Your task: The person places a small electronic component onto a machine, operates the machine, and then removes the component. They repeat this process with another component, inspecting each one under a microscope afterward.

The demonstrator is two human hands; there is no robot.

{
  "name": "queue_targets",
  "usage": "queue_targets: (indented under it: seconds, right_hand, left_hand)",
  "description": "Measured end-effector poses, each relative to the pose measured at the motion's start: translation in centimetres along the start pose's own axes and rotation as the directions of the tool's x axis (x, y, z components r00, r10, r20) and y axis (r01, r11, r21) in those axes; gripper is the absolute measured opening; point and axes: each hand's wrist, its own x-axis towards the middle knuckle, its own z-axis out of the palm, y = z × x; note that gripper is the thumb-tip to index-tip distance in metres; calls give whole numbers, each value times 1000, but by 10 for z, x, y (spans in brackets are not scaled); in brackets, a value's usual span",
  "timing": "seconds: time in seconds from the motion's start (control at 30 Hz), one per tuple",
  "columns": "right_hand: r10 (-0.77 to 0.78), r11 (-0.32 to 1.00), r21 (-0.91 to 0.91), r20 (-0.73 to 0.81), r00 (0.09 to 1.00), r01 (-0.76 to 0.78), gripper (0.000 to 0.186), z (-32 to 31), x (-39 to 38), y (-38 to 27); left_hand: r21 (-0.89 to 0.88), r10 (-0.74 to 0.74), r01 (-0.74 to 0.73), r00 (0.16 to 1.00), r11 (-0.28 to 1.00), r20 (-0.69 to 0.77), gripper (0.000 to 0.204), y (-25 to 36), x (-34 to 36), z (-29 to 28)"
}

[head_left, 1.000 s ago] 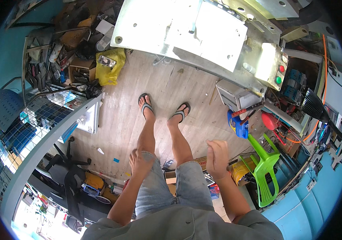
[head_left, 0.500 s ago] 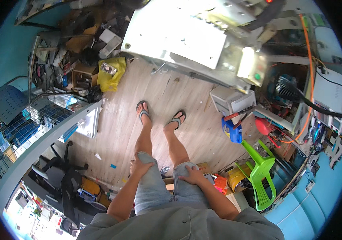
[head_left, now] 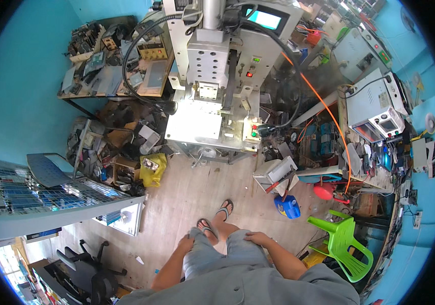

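Left hand (head_left: pixel 185 244) and right hand (head_left: pixel 258 238) lay empty, loosely spread on shorts (head_left: pixel 205 262), above plank flooring (head_left: pixel 189 180), a machine (head_left: pixel 207 66) and blue wall (head_left: pixel 29 91) beyond.

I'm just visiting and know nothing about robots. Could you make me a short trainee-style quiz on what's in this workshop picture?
1. Multiple choice: What does the person's right hand rest on?
A) a swivel chair
B) the denim shorts
C) a red button

2. True or false: The yellow bag lies farther to the person's left than the blue jug.

3. Fill in the blank: The plastic chair on the person's right is ____ in colour.

Key:
1. B
2. True
3. green
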Motion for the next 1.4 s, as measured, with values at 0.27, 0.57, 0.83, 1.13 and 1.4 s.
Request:
queue_targets:
  seconds: [0.27, 0.57, 0.83, 1.13, 1.4]
  right_hand:
    - [127, 944, 327, -242, 962, -43, 54, 23, -27, 40]
    - [88, 862, 497, -339, 937, 98, 54, 16, -30, 54]
    - [226, 805, 592, -249, 942, -37, 52, 25, -47, 70]
    - [248, 748, 661, -193, 949, -62, 34, 28, -64, 77]
    - [214, 761, 649, -256, 943, 3, 63, 25, -62, 81]
  left_hand:
    - [-295, 109, -154, 980, 943, -164, 46, -61, -67, 35]
    - [-656, -214, 139, 976, 742, -35, 36, -141, -122, 27]
    - [-821, -123, 40, 992, 569, -37, 30, -170, -131, 32]
    - [-861, -146, -6, 985, 509, -93, 37, -109, -156, 8]
    - [-840, -177, 49, 983, 540, -57, 35, -109, -147, -1]
